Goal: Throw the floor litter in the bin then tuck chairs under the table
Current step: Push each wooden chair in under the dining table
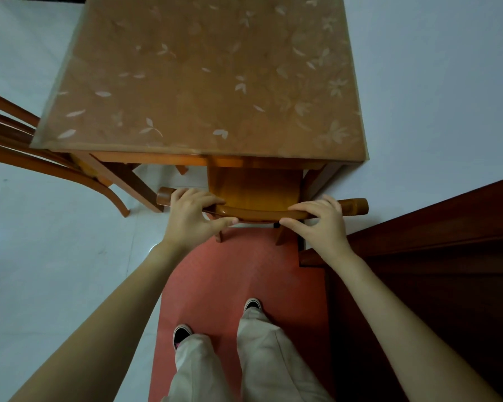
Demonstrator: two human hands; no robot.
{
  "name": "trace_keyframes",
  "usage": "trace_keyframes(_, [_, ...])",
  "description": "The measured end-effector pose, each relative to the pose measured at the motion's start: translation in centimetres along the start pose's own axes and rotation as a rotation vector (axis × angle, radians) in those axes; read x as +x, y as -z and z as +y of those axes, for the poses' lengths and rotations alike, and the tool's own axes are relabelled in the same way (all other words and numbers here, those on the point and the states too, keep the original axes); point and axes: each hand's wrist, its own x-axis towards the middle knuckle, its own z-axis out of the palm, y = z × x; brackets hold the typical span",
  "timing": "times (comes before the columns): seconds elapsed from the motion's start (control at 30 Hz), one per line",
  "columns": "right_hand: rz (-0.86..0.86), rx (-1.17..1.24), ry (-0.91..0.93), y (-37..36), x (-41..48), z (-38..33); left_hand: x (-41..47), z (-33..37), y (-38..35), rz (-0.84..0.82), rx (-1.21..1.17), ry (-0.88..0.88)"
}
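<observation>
Two bare hands gripped the curved top rail of one wooden chair [256, 195], which stood directly ahead of the person with its seat pushed most of the way beneath the table [209, 76]. The left hand [190, 217] closed around the rail near its left end, fingers curled over the top and thumb pressed along the near side; the right hand [320, 220] held the rail near its right end in the same manner, fingers over and thumb underneath. The two hands sat well apart on the rail, with the chair's back panel showing between them. Just beyond the hands, the table's near edge overhung the chair's seat, and its top carried one translucent cover printed with pale leaves and flowers. Two of the chair's rear legs showed just below the hands, resting at the far edge of one red mat [244, 274]. A second chair [41, 158] stood to the left of the left hand, at the table's left side, angled and only partly under the tabletop, its curved back slats facing outward. To the right of the right hand ran one dark wooden piece of furniture [436, 256], its kind unclear. Below the hands, two dark shoes with white toes and two pale trouser legs stood on the mat. Pale glossy floor [55, 271] spread to the left.
</observation>
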Motion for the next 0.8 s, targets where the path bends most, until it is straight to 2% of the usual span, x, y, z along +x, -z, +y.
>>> trace_keyframes(0.33, [0.047,0.033,0.04,-0.5,1.2,1.0,1.0,-0.8,-0.6,0.091,-0.1,-0.003])
trace_keyframes(0.8, [0.072,0.036,0.046,-0.2,5.8,2.0,5.6,-1.2,-1.1,0.125,-0.128,-0.014])
